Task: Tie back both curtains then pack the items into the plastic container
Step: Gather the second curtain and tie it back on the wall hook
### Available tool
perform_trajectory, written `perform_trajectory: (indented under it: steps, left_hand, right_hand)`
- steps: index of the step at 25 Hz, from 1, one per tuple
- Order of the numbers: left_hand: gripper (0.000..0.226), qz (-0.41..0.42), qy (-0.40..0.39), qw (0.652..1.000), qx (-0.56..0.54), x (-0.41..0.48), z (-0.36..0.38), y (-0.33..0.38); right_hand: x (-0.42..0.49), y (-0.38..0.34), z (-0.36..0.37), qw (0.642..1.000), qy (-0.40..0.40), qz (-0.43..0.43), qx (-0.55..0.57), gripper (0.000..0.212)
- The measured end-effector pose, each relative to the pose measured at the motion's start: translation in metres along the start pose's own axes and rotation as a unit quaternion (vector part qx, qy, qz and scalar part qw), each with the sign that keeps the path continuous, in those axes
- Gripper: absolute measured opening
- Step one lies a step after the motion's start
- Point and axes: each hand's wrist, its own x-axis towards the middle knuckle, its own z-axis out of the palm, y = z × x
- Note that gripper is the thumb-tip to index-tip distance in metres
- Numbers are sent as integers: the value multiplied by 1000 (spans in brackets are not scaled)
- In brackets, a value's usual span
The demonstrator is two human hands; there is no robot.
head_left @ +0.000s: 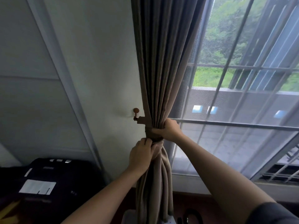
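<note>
Together, left hand (141,157) and right hand (168,130) grip one curtain (161,62) at its single tieback (154,137).

**Taupe curtain, pale wall, green view**

The curtain (155,62) is plain taupe-brown with no pattern, and its folds shade darker. The tie-back band (153,138) round it is a deeper brown. The knob (136,110) is reddish-brown against the off-white wall (105,70). The window bars (234,124) are pale grey, the foliage (226,29) beyond is bright green, and the parapet (242,102) is grey with light-blue squares. A black case (64,183) bears a white label (37,187). The sleeve (273,214) is dark grey.
</note>
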Motion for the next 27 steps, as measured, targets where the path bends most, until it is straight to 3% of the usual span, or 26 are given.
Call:
perform_trajectory:
  steps: [3,5,9,14,20,23,25,27]
  left_hand:
    - [22,76,39,994,66,16,-16,0]
    - [24,108,28,992,58,17,-20,-4]
    - [48,89,-10,996,18,15,-33,-22]
    - [39,95,-103,990,-12,23,-52,-47]
    - [43,65,-110,992,-1,58,-48,-82]
    - [47,32,-113,992,45,70,-31,-84]
    - [50,39,-111,990,82,78,-25,-86]
    - [42,77,-153,984,52,89,-26,-90]
  right_hand:
    - [3,10,-1,1000,-18,-4,-25,42]
    - [4,16,-5,999,-26,-17,-26,40]
    - [6,24,-13,997,-33,-37,-62,40]
    - [7,27,-14,995,-49,-41,-71,39]
    - [-5,25,-11,993,-73,-60,64,32]
    - [-12,28,7,984,-29,-32,175,30]
    - [-13,28,20,985,46,-43,158,31]
    - [-11,28,24,980,102,-51,163,32]
